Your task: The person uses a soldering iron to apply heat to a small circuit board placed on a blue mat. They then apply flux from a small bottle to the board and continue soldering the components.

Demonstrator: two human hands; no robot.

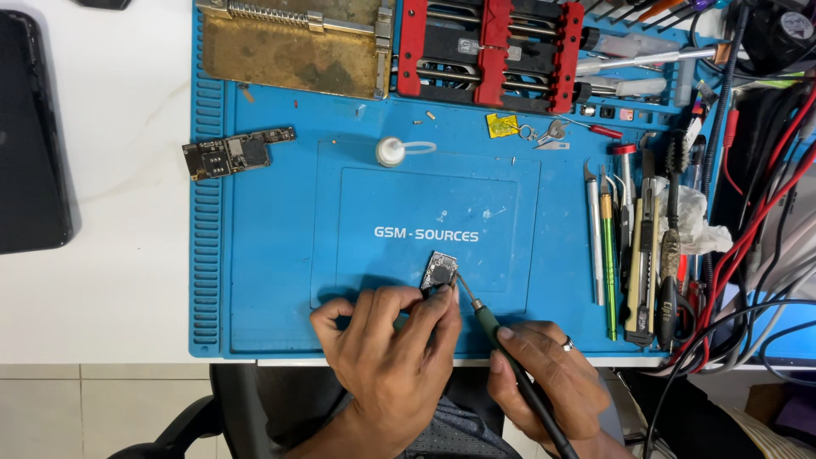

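Observation:
My left hand [391, 348] pinches a small dark circuit board piece [440, 271] and holds it tilted just above the blue work mat [280, 280]. My right hand [544, 374] grips a thin green-handled soldering tool [491, 327] like a pen. Its metal tip touches the right edge of the small board. Both hands are at the mat's near edge, close together.
A longer circuit board [236, 154] lies at the mat's left edge. A red clamp fixture [489, 51] and a brass-coloured plate [293, 47] sit at the back. Tweezers and knives [625, 246] line the right side, next to tangled cables [756, 246]. A dark device [30, 136] lies far left.

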